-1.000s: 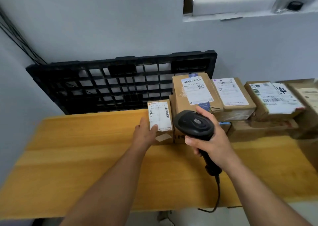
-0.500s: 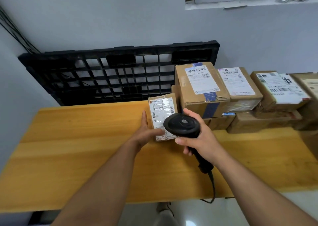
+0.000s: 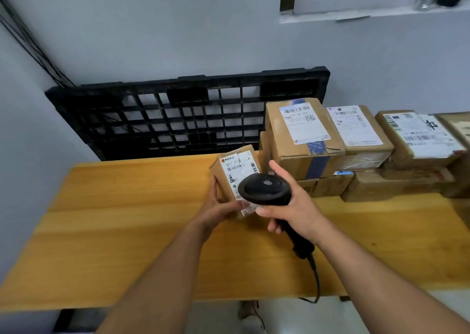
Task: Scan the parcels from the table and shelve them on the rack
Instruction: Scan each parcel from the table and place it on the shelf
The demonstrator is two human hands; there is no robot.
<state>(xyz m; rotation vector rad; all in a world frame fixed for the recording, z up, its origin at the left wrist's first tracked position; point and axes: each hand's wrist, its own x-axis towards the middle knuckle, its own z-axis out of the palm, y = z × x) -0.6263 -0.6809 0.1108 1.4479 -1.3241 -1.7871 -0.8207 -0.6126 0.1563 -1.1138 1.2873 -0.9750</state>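
Observation:
A small brown parcel with a white label is tilted toward me above the wooden table. My left hand grips it from below and the left side. My right hand holds a black corded barcode scanner by its handle, its head right over the lower part of the parcel's label. Behind them, several cardboard parcels with labels are stacked along the wall at the table's right.
A black plastic pallet leans against the wall behind the table. The scanner's cable hangs over the front edge. A window ledge runs at the upper right. No rack is in view.
My left hand took hold of the small parcel, pulled it away from the stack and tilted it up. The scanner moved left over its label.

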